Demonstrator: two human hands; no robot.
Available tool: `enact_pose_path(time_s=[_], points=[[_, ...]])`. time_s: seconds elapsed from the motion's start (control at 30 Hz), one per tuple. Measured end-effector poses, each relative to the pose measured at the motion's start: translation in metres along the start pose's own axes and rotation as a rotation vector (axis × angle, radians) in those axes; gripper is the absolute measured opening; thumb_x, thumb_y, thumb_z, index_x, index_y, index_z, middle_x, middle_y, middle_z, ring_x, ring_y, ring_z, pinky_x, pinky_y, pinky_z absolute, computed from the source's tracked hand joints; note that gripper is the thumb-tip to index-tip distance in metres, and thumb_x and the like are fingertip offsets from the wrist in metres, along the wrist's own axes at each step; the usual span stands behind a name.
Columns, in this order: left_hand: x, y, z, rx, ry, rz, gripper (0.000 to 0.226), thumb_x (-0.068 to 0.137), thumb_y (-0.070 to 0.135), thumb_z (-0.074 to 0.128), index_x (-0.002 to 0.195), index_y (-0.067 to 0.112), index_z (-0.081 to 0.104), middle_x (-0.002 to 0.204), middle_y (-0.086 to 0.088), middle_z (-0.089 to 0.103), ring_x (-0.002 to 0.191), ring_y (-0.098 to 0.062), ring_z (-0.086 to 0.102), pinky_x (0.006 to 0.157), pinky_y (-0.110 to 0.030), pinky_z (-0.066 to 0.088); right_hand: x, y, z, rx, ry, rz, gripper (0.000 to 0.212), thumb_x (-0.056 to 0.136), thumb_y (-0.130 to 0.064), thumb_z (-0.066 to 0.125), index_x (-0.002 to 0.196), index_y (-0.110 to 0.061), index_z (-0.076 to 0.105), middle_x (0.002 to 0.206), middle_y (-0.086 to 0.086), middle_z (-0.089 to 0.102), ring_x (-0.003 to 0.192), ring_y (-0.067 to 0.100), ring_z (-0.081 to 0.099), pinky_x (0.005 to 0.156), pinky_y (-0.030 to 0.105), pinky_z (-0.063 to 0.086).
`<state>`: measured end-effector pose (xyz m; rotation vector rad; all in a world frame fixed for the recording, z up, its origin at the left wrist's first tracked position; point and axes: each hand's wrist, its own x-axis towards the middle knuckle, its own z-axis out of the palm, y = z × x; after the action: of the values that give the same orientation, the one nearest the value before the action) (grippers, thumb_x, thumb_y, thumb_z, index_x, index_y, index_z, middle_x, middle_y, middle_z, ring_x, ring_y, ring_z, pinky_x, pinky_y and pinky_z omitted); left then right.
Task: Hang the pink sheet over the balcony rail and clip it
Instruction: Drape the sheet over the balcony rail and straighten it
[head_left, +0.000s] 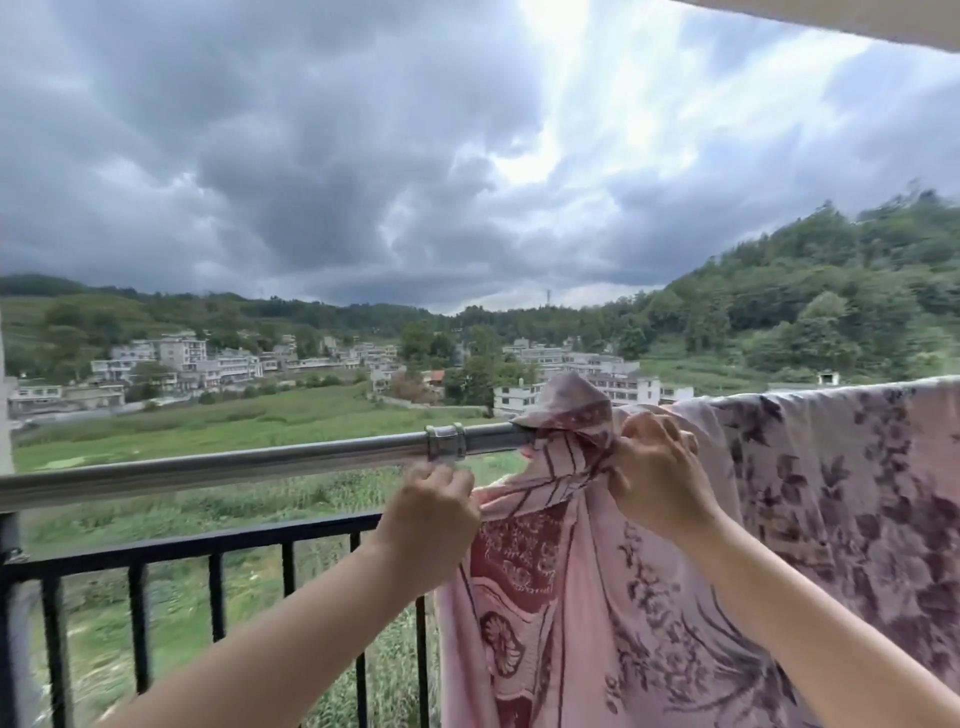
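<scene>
The sheet (779, 545) is pale pink with dark purple flowers and leaves, and maroon ornamental panels with stripes near its corner. The rail (208, 470) is shiny silver; the railing (218, 597) below is black.

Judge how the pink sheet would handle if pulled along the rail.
The pink sheet looks floppy: it bunches in the right hand. On the smooth metal rail it would probably slide easily. It seems light, since its corner peaks upward.

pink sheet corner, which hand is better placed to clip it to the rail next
Left, probably. The left hand sits just under the clip on the rail, while the right hand is busy gripping the pink sheet corner.
</scene>
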<state>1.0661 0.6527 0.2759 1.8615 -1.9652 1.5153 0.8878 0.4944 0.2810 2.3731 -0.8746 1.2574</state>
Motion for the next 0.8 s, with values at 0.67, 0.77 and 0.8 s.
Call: enact_pose_path(time_s=[0.67,0.77,0.8], points=[[0.112,-0.006,-0.024,-0.72,-0.173,-0.571,0.021,0.089,0.011,0.047,0.096,0.011,0.066,0.099,-0.012,0.069,0.087,-0.03,0.063,0.077,-0.038,0.055,0.053,0.013,-0.018,0.655,-0.025,0.303,0.055,0.09,-0.019,0.051,0.04,-0.015,0.027,0.042,0.0,0.026,0.046,0.016,0.024,0.048,0.031,0.016],[0.133,-0.021,-0.026,-0.946,-0.083,-0.613,0.022,0.091,0.003,0.039,0.096,0.003,0.06,0.085,-0.018,0.066,0.072,-0.029,0.061,0.063,-0.035,0.053,0.056,0.024,-0.024,0.613,-0.041,0.293,0.054,0.09,-0.019,0.051,0.04,-0.015,0.029,0.042,0.0,0.029,0.044,0.015,0.026,0.047,0.03,0.02],[0.14,-0.025,-0.025,-0.918,-0.077,-0.574,0.02,0.091,0.002,0.039,0.095,0.003,0.059,0.079,-0.013,0.063,0.065,-0.023,0.057,0.055,-0.029,0.048,0.058,0.028,-0.023,0.599,-0.03,0.3,0.054,0.09,-0.018,0.05,0.039,-0.015,0.03,0.042,0.001,0.03,0.044,0.015,0.027,0.047,0.029,0.021]])
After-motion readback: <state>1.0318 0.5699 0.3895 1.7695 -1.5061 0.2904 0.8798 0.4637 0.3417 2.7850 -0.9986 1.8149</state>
